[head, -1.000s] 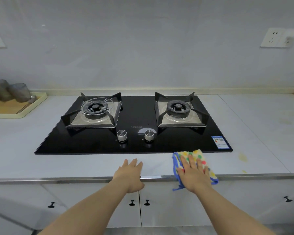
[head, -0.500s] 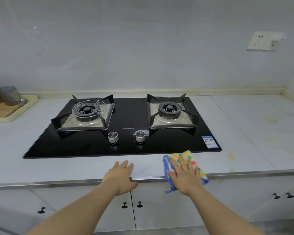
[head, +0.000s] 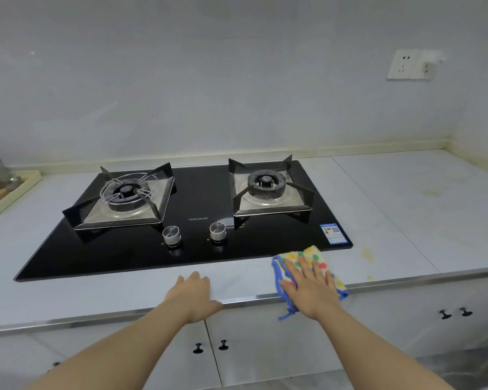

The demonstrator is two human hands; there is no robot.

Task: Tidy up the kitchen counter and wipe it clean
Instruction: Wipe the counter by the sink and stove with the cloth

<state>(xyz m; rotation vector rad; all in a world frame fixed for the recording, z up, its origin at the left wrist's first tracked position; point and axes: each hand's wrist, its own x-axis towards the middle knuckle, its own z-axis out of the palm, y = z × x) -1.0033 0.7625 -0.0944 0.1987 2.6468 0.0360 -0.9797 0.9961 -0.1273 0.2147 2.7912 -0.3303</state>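
Right, the right hand (head: 312,288) lies flat on the cloth (head: 307,252), fingers straight and spread, palm pressing it onto the counter (head: 406,220) at lower right of centre. No curl, no pinch. The cloth is spotted with a blue border and sits just in front of the black hob's (head: 203,198) near right corner. Its near end hangs over the counter's metal front edge (head: 96,319), with a blue loop dangling below.

The left hand (head: 193,294) rests on that same edge at lower centre, fingers relaxed and laid forward on the surface, thumb along the lip, holding nothing.

Room now — right of the cloth a yellow stain (head: 367,254) sits near, and beyond it a broad stretch of counter runs to the wall corner. Between hob and front edge there's only a narrow strip. Far left, a tray (head: 12,192) at the frame's edge — well apart.
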